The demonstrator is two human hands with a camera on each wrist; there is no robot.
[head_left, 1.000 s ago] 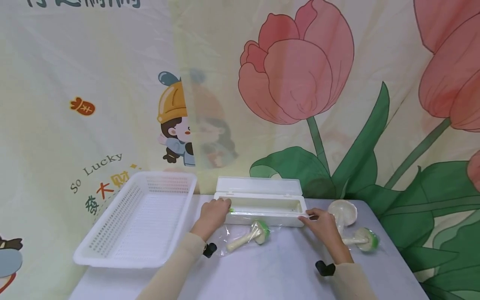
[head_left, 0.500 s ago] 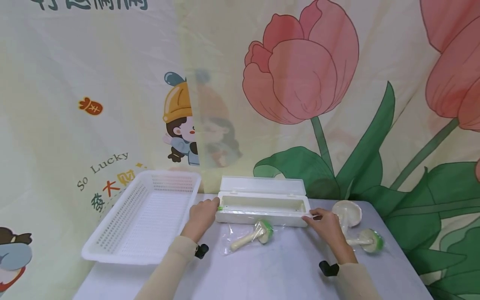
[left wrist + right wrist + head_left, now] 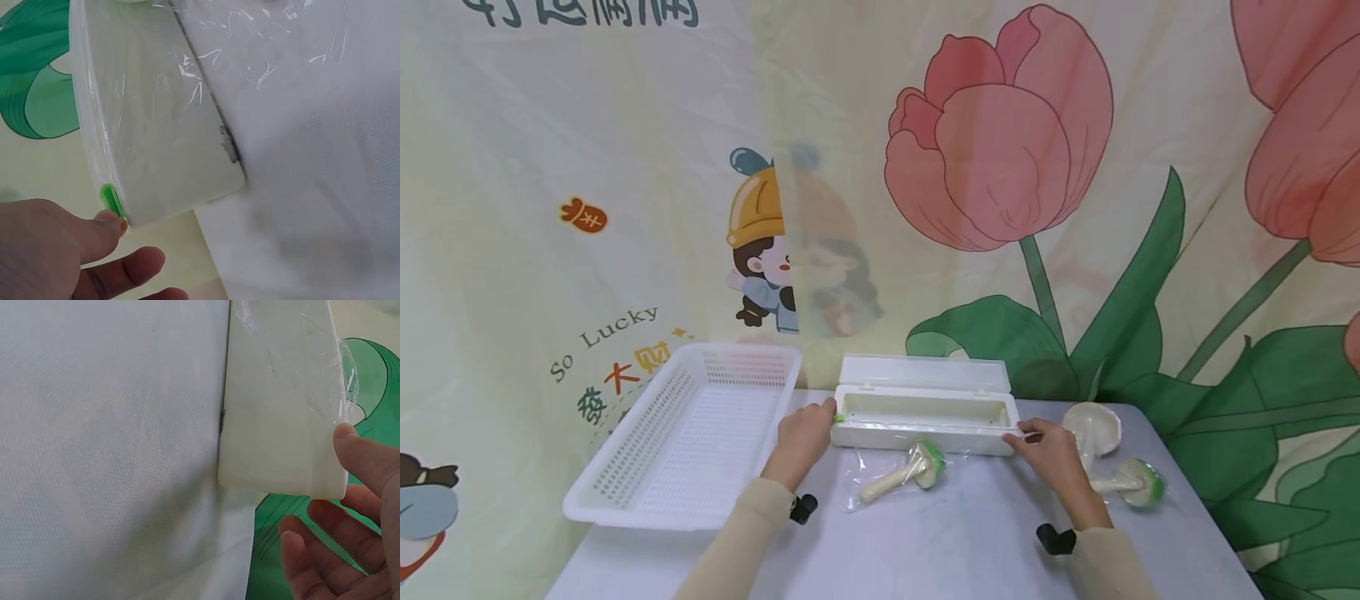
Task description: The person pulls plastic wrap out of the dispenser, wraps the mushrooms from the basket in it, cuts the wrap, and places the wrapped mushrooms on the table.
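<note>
A long white cling film dispenser (image 3: pixel 925 437) stands at the back of the table, lid raised. At its left end my left hand (image 3: pixel 803 435) pinches the small green slide cutter (image 3: pixel 111 199); the thumb touches it at the rim. My right hand (image 3: pixel 1051 450) holds the right end of the dispenser, thumb (image 3: pixel 345 432) on the rim edge, other fingers loosely bent below. Clear film (image 3: pixel 265 69) hangs down its front. Just before it lies a pale-stemmed, mushroom-shaped piece with a green edge (image 3: pixel 901 473), in or under clear film.
A white perforated basket (image 3: pixel 662 518) stands at the left. To the right are a small white bowl (image 3: pixel 1101 425) and a second green-edged mushroom-shaped piece (image 3: pixel 1138 483), near the table's right edge. A printed curtain (image 3: pixel 820 83) hangs behind.
My left hand has slid left along the rim with the green cutter to the dispenser's left end, then stayed there. The right hand keeps its hold on the right end.
</note>
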